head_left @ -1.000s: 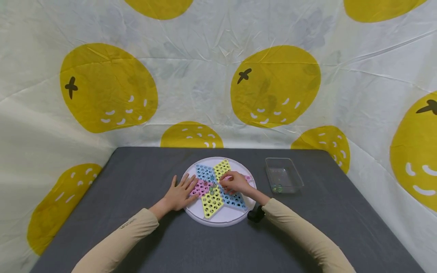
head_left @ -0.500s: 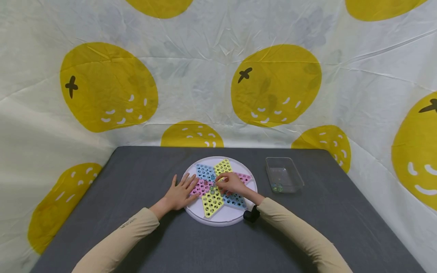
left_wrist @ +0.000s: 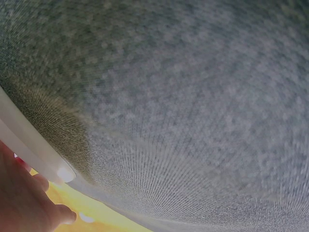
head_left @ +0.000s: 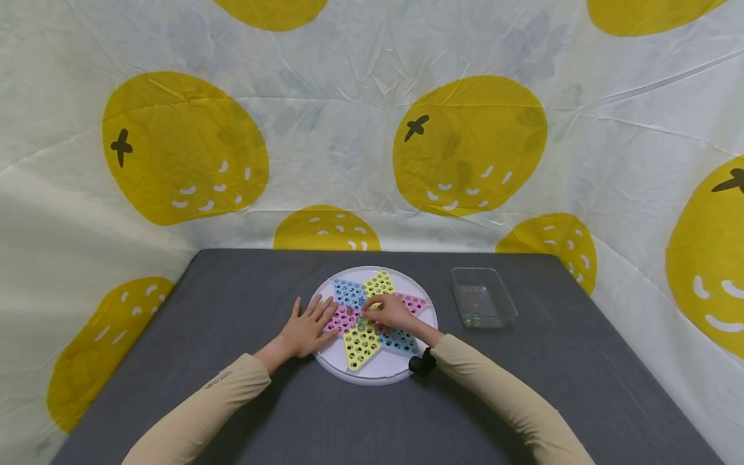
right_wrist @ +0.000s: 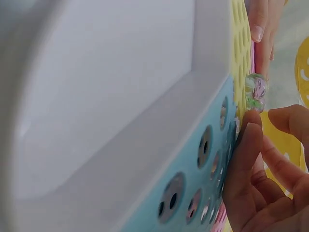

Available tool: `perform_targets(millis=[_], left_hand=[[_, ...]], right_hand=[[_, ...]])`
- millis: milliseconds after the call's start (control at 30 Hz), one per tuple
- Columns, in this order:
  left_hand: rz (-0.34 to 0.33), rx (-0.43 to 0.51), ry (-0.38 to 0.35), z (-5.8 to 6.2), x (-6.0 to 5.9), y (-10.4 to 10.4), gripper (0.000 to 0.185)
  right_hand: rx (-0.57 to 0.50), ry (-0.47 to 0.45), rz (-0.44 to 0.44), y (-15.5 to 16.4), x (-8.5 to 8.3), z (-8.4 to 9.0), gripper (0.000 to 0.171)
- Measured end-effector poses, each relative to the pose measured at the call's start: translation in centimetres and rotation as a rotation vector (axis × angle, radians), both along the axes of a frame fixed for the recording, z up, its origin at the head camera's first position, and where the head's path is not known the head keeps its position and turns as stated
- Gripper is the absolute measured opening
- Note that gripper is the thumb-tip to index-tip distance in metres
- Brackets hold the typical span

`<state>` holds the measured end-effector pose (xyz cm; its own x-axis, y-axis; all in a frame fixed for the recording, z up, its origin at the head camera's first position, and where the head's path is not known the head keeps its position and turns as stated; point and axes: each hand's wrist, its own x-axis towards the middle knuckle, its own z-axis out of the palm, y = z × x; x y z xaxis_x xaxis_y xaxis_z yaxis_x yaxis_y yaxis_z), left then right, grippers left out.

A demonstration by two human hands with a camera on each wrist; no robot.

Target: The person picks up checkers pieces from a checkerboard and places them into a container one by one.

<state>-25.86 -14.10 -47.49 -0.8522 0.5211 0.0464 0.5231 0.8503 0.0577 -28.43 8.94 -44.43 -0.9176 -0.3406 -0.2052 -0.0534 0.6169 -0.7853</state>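
Note:
A star-shaped Chinese checkers board (head_left: 363,349) has pink, yellow and blue holed sections on a round white base (head_left: 372,380). My left hand (head_left: 303,332) rests with spread fingers on the board's left rim and pink section. Over the star's centre is my right hand (head_left: 391,311), its fingers bent. In the right wrist view, clear glass marbles (right_wrist: 255,91) with coloured swirls sit on the board just beyond the right fingertips. One fingertip of the right hand (right_wrist: 263,179) is against or very near a marble; another stands apart, with nothing visible between them.
A clear rectangular container (head_left: 484,300) stands right of the board, with a few greenish marbles (head_left: 472,320) in its near corner. The dark cloth-covered table (head_left: 261,284) ends at a white curtain (head_left: 343,148) printed with yellow fruit.
My right hand has shifted left across the board to the star's centre, uncovering the right pink point. My left hand has stayed in place.

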Motion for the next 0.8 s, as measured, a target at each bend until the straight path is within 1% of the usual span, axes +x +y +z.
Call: perform_targets(millis=[133, 267, 433, 800], left_hand=[[0.007, -0.006, -0.006, 0.09, 0.05, 0.03, 0.062], [0.007, -0.002, -0.012, 0.27, 0.1, 0.1, 0.062], [0.008, -0.02, -0.014, 0.38, 0.13, 0.09, 0.062], [0.006, -0.018, -0.011, 0.2, 0.03, 0.01, 0.063]], right_hand=[[0.04, 0.006, 0.003, -0.28, -0.13, 0.08, 0.02], [0.055, 0.015, 0.002, -0.48, -0.1, 0.19, 0.018], [0.046, 0.018, -0.008, -0.5, 0.0, 0.26, 0.018], [0.021, 0.014, -0.013, -0.21, -0.08, 0.05, 0.015]])
